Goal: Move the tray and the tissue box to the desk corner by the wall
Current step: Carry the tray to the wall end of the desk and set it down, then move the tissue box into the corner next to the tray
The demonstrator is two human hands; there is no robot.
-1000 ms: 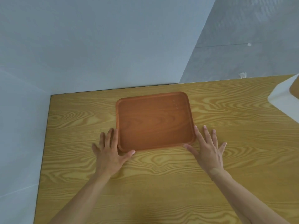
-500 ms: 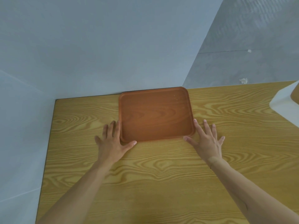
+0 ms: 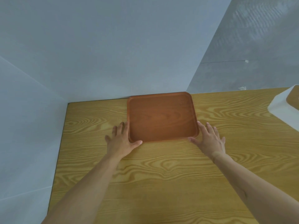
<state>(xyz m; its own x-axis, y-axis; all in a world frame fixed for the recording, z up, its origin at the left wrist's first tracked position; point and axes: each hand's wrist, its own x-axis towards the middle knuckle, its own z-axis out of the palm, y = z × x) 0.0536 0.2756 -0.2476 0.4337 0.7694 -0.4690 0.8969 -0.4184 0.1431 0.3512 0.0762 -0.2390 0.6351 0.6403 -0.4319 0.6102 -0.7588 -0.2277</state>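
One tray (image 3: pixel 161 117), brown wood-grain, lies flat on the desk (image 3: pixel 161 183). Compared with a second ago, it sits farther back: its far edge, then well short of the wall (image 3: pixel 113 54), now meets the line where desk and wall join, and the strip of bare desk seen behind it is gone. Half a second ago it was already close to that line; little has changed since. Both hands have travelled forward with it and hold the same stations at its near corners.

The tray is a rounded rectangle, nearly square. Its slightly longer axis appears to run left to right, parallel to the back wall; the difference between sides is small. Its edges lie roughly square to the desk edges, with a slight clockwise skew. It stands toward the left part of the desk but apart from the left corner, with bare desk between its left rim and the side wall.

The left hand (image 3: pixel 120 141) lies palm down at the near left corner, fingers spread and extended along the left rim, thumb against the near edge. The right hand (image 3: pixel 209 139) mirrors it at the near right corner, fingers splayed flat on the desk beside the right rim, thumb at the near edge. Neither hand grips; both are open and press against the rim.

A tissue box (image 3: pixel 284 107), white, is partly cut off at the right frame edge, well apart from the tray.
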